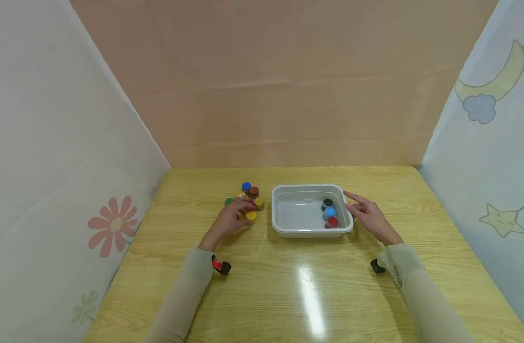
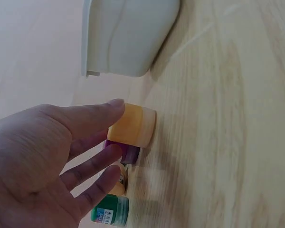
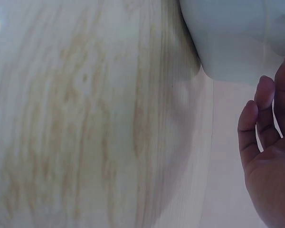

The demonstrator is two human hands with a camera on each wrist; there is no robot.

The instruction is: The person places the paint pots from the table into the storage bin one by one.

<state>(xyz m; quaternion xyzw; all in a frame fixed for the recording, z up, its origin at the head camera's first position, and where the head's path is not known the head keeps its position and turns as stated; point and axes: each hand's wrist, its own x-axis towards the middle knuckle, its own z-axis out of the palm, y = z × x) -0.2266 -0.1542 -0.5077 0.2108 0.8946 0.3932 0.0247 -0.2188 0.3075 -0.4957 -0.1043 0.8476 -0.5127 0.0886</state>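
Note:
My left hand (image 1: 231, 220) is at a loose group of small paint jars. Its thumb and index finger pinch a yellow-lidded jar (image 2: 128, 126), while the other fingers spread out beside a purple jar (image 2: 128, 152) and a green jar (image 2: 115, 210). To the right of the group stands a white tray (image 1: 305, 233). Inside it, along the right side, are a black jar (image 1: 327, 203), a light blue jar (image 1: 329, 213) and a red jar (image 1: 332, 222). My right hand (image 1: 370, 220) rests with extended fingers against the tray's right rim.
Blue (image 1: 246, 186), brown (image 1: 254, 191) and ochre (image 1: 259, 204) jars stand around the left hand, close together. The wooden table (image 1: 270, 295) meets a brown back panel (image 1: 287, 119). White decorated panels (image 1: 480, 157) flank both sides.

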